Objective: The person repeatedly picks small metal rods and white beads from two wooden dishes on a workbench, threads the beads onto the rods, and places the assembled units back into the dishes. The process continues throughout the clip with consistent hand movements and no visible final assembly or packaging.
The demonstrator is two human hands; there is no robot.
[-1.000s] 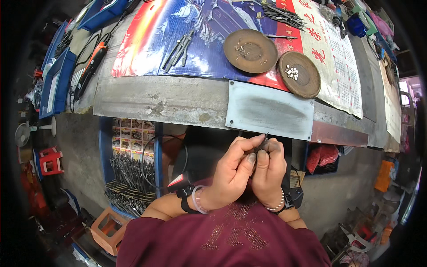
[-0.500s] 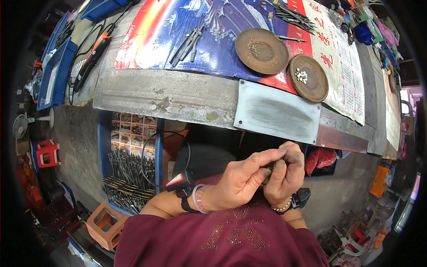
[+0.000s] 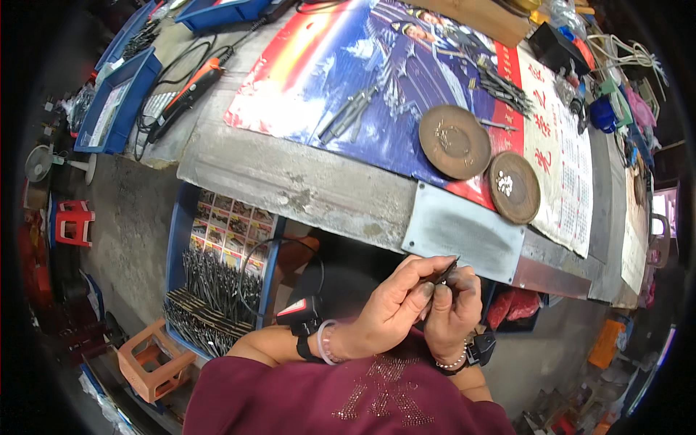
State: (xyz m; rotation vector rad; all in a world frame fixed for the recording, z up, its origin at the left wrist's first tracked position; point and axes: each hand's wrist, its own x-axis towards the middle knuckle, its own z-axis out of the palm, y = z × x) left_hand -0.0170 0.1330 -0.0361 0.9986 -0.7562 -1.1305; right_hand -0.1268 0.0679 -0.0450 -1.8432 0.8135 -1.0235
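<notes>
both hands pinch a slim dark piece, long axis slanting, tip pointing forward and right.

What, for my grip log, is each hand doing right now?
Left hand: closed, holding a small dark pointed piece.
Right hand: closed on the same piece, grip partly hidden.
</notes>
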